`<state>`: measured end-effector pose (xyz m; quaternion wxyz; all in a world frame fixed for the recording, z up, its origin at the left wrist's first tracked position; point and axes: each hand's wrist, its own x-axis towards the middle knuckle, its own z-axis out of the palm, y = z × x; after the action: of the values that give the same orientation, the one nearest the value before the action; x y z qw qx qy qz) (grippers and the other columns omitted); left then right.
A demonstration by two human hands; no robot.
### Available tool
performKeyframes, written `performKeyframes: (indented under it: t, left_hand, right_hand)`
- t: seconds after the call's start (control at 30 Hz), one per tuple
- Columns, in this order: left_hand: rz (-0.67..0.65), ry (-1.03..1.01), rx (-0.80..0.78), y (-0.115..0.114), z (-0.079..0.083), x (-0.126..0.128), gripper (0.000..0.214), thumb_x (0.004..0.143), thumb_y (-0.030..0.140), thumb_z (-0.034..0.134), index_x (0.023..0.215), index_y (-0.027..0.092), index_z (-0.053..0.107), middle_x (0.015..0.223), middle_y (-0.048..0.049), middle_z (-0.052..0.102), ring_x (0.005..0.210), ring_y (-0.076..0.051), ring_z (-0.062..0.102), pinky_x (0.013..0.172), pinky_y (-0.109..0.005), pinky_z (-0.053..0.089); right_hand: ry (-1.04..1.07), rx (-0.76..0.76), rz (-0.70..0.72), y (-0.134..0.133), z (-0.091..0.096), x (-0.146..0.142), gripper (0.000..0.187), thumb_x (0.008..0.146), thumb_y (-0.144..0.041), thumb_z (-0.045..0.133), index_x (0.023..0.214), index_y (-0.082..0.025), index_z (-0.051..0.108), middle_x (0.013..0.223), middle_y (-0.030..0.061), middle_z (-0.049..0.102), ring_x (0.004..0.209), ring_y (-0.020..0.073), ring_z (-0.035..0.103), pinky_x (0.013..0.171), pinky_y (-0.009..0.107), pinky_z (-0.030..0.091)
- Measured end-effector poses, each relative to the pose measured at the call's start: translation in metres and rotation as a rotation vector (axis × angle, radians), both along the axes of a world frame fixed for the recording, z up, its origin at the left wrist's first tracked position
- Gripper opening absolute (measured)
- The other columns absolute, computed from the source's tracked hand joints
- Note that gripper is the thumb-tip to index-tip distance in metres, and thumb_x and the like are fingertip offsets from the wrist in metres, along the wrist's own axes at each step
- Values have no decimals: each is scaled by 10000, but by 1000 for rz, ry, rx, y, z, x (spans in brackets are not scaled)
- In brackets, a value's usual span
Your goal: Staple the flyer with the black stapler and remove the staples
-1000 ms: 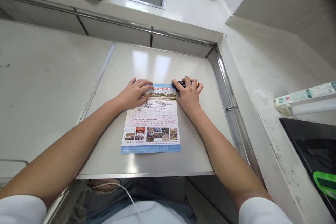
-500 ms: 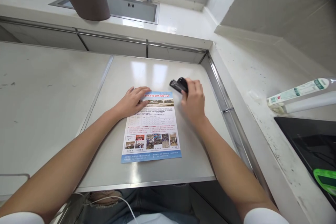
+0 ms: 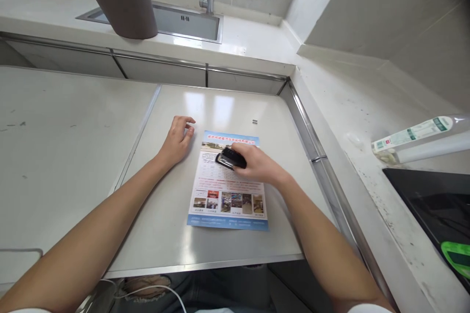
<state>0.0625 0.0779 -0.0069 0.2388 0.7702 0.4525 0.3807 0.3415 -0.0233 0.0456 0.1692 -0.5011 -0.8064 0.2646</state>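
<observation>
A printed flyer [image 3: 229, 222] with blue bands along its top and bottom edges lies flat on the white tabletop. My right hand [image 3: 255, 161] is closed around a small black stapler [image 3: 228, 157] over the flyer's upper middle. Whether the stapler touches the paper I cannot tell. My left hand [image 3: 178, 138] rests on the table left of the flyer, apart from it, fingers loosely bent and holding nothing. Beyond the flyer's top right corner sit small strips of staples [image 3: 254, 121].
Behind the table runs a counter with a sink [image 3: 194, 22], a tap [image 3: 209, 0] and a brown column [image 3: 132, 5]. A clear labelled bottle [image 3: 414, 134] lies on the right-hand ledge, near a black panel [image 3: 422, 205] and a green object [image 3: 457, 257].
My right hand has brought the stapler left and down over the flyer. My left hand has come off the paper to the left. The flyer has shifted right. The staples have come into sight.
</observation>
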Motion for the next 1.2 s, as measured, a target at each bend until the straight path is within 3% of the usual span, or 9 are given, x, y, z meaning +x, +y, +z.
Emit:
performKeyframes:
  t: [0.2,0.43,0.57,0.63,0.7,0.77,0.83,0.97,1.2]
  left_hand:
    - [44,-22,-61,2,0,-1,214,1028,351,499,1207,238,536,1278,-107,559,1111,-252,636,1058,-488,516]
    - [69,-46,-111,0,4,0,210,1017,373,511,1180,246,550,1280,-105,558,1106,-256,634,1056,-494,509]
    - [88,-60,-127,1,4,-1,208,1010,381,518,1168,251,555,1274,-101,562,1097,-255,637,1051,-490,511]
    - [93,-60,-127,1,3,-2,209,1010,383,518,1166,250,556,1265,-98,564,1091,-251,641,1049,-482,512]
    - [95,-59,-130,2,3,-2,211,1011,386,517,1166,247,558,1263,-97,564,1085,-248,645,1045,-476,514]
    - [96,-59,-136,2,2,-2,217,1014,393,518,1170,248,560,1269,-97,565,1087,-248,646,1039,-474,515]
    - [99,-61,-142,1,2,-2,223,1016,402,520,1172,250,564,1273,-98,568,1092,-249,645,1033,-471,518]
    - [102,-65,-147,1,3,-2,221,1018,407,510,1167,255,565,1266,-93,579,1094,-248,642,1016,-457,529]
    - [113,-65,-141,1,5,-1,193,1005,380,517,1130,244,576,1229,-92,587,1045,-241,639,1006,-457,534]
  right_hand:
    - [60,-323,88,14,9,64,132,744,-177,620,831,-230,536,819,-26,628,738,170,562,626,270,395]
    - [73,-309,134,16,7,74,110,781,-232,644,845,-227,555,833,-18,638,745,168,555,647,268,409]
    - [136,-299,134,20,1,81,259,860,-456,706,872,-212,618,858,2,644,769,171,544,667,269,404]
    - [266,-184,-65,26,-7,89,396,936,-590,601,836,-207,625,792,5,596,726,167,513,650,278,385]
    - [372,41,-412,33,-20,98,500,993,-636,471,758,-212,592,702,-1,525,660,164,461,632,298,361]
    - [346,248,-725,42,-33,109,520,994,-628,461,672,-226,528,626,-10,466,615,165,418,627,320,342]
    - [243,318,-883,48,-44,118,495,967,-583,515,616,-234,490,579,-10,452,602,170,415,638,335,342]
    - [125,300,-922,54,-55,123,430,933,-476,535,583,-238,460,556,-7,466,598,167,417,634,332,336]
    - [-39,285,-879,50,-50,111,414,900,-431,579,566,-248,416,542,-3,456,580,169,382,595,338,269]
